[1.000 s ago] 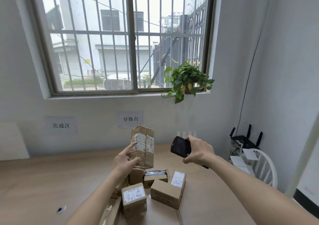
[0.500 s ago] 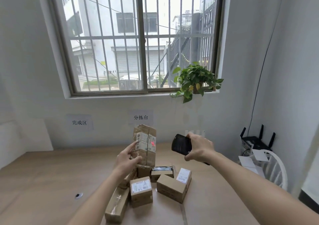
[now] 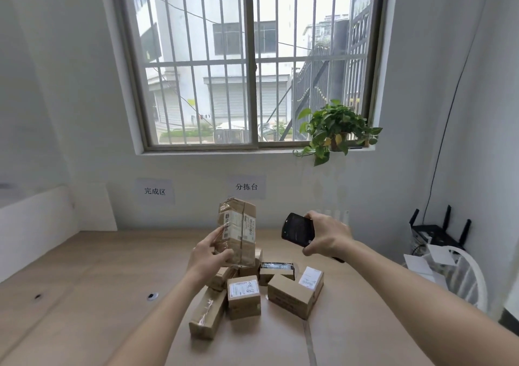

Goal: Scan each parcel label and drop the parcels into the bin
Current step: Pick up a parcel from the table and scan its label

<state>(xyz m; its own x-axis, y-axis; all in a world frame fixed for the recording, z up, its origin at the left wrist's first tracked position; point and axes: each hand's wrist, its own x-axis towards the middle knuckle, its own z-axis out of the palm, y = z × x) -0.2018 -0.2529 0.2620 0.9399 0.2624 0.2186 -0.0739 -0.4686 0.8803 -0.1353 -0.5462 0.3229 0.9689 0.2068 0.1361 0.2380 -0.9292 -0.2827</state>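
Note:
My left hand [image 3: 209, 256] grips a tall taped cardboard parcel [image 3: 238, 231], held upright above the table with its white label facing right. My right hand [image 3: 327, 235] holds a black handheld scanner [image 3: 297, 229] level with the parcel, its front turned toward the label and a gap between them. Below the held parcel lies a pile of several brown boxes: a labelled box [image 3: 243, 295] in front, a wider box [image 3: 295, 294] with a white label to the right, a long taped one [image 3: 207, 313] at the left, and a small one [image 3: 276, 271] behind.
The wooden table [image 3: 84, 281] stretches left, with two small holes [image 3: 152, 296] in its top. A white board [image 3: 36, 219] leans at the far left. A white chair [image 3: 460, 278] with papers and a black router [image 3: 438, 231] stand at the right. A potted plant [image 3: 335, 129] sits on the windowsill.
The view has swung left and back, showing more of the table's left side. Both hands keep the parcel and scanner in the same pose, facing each other.

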